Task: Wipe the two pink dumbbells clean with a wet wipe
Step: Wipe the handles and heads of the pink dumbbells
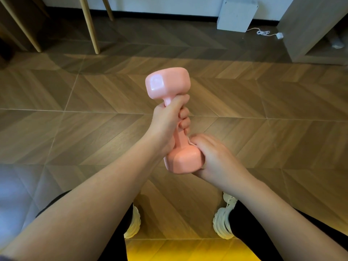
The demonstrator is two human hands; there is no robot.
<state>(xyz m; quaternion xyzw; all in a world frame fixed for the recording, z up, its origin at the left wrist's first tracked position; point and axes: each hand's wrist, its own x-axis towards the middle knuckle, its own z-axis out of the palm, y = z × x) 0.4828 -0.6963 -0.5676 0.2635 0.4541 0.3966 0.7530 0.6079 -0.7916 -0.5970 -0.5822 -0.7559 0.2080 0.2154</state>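
Pink dumbbell [168, 82] gripped by left hand [165, 125]; right hand [212, 157] clasps lower end.

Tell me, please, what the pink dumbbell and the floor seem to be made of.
The pink dumbbell: probably smooth vinyl or plastic coating, semi-glossy; a bright highlight sits on its end face. The floor: wood-look tile or laminate, satin; chevron grain with thin straight joint lines.

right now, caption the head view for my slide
Left hand grips the pink dumbbell by its handle; right hand cups its lower head.
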